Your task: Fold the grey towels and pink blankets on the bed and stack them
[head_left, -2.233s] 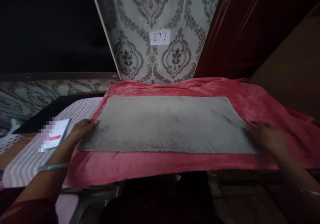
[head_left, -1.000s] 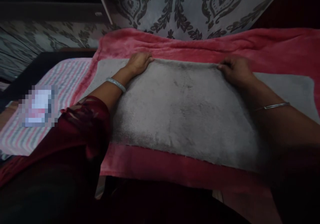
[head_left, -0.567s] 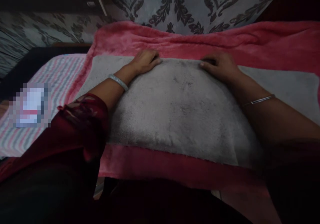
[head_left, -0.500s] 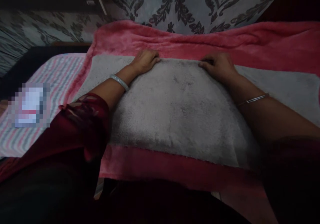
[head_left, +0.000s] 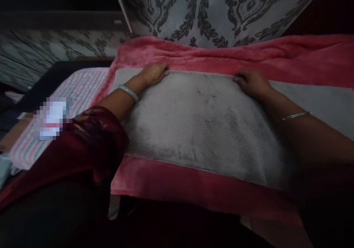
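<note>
A long grey plush cloth lies spread over a larger pink fleece blanket, which shows beyond its far edge and along its near edge. At the far edge of the grey cloth, my left hand has its fingers bent over the fabric and closed on it. My right hand is further right on the same edge, thumb and fingers pinched at the cloth. Between the two hands the edge runs nearly straight. Dark smudgy patches mark the middle of the grey cloth.
To the left lies a striped pink, white and grey cloth with a pixelated light object on it. A patterned wall rises behind the blanket. A dark cabinet or shelf is at upper left.
My hands have slid apart along the far edge, the left one leftward and the right one rightward. The view has shifted slightly, and the scene sits lower in it.
</note>
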Demonstrator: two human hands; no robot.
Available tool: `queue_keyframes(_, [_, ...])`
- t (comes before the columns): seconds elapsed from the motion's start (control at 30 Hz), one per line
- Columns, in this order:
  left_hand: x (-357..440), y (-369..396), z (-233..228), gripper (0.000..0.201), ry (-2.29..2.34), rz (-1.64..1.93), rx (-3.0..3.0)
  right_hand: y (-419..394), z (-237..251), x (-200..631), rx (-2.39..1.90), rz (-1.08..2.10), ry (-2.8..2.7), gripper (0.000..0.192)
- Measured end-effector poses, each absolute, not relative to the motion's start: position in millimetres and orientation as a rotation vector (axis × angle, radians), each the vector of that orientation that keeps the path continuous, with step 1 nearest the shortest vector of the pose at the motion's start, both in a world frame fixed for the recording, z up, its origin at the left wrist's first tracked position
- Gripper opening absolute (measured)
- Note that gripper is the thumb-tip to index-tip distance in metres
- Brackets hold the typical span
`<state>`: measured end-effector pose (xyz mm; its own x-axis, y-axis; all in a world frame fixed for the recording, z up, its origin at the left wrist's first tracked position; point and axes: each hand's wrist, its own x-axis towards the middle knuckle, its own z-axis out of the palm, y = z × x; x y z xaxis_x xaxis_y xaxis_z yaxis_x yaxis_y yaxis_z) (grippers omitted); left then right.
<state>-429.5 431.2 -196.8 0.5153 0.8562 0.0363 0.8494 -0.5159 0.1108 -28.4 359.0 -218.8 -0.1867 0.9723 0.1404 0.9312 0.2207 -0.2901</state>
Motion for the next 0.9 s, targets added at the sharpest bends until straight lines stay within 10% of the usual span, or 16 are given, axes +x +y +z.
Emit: queue_keyframes(0.9, [-561,409,-179,0.046,2.167,0.450,2.018,322,-220,-3,-2.153,0.075,-1.952,0.036])
